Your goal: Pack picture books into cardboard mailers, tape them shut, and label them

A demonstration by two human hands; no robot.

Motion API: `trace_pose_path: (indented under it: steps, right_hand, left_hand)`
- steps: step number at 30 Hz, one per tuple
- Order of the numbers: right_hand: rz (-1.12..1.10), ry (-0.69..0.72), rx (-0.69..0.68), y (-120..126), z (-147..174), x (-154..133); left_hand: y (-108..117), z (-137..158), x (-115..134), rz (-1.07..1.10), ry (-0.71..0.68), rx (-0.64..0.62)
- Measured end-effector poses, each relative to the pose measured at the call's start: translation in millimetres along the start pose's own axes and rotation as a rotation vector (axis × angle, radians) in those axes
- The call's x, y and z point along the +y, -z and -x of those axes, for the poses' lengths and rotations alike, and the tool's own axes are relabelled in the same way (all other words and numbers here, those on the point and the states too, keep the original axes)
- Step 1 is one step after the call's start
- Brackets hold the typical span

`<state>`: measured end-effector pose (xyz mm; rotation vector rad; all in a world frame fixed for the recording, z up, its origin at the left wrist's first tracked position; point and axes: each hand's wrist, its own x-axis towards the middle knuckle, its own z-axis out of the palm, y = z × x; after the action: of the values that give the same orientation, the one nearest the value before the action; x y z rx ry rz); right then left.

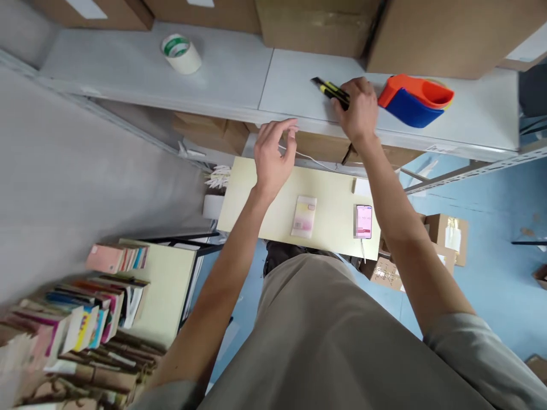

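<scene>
My right hand (359, 108) is closed on a black and yellow utility knife (331, 91), just above the grey metal shelf (231, 74). Just right of that hand, an orange and blue tape dispenser (416, 99) rests on the shelf. My left hand (276, 154) hangs in the air at the shelf's front edge, fingers bent and apart, holding nothing. A white roll of tape (188, 60) with a green-printed core stands farther left on the shelf.
Cardboard boxes (316, 25) line the back of the shelf. Below, a pale yellow table (265, 216) bears a pink-and-cream booklet (304, 216) and a lit phone (363, 222). Many books (85, 319) fill the lower left. More boxes (448, 236) sit on the blue floor at right.
</scene>
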<state>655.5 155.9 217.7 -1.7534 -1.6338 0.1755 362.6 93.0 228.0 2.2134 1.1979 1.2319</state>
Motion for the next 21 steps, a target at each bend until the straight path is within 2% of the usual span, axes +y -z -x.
trace_pose_path:
  steps: [3, 5, 9, 12, 15, 17, 21]
  right_hand:
    - [0.095, -0.058, -0.041, -6, -6, 4]
    - [0.166, -0.063, -0.011, -6, -3, 2]
    - [0.161, 0.068, 0.062, -4, 27, -8]
    - [0.088, 0.147, 0.137, -8, 78, -25]
    - [0.018, 0.178, 0.174, -17, 147, -46]
    - [-0.03, 0.109, 0.131, -26, 196, -54]
    - [0.029, -0.237, -0.1, -46, 285, -44]
  left_hand:
    - [13, 39, -23, -0.068, 0.093, -0.031]
    - [17, 69, -40, -0.101, 0.168, -0.08]
    - [6, 132, -77, -0.13, 0.325, -0.256]
    - [-16, 177, -103, -0.123, 0.416, -0.431]
    - [-44, 214, -120, -0.101, 0.495, -0.587]
    - [-62, 234, -126, -0.079, 0.531, -0.635]
    - [-90, 264, -129, -0.029, 0.52, -0.662]
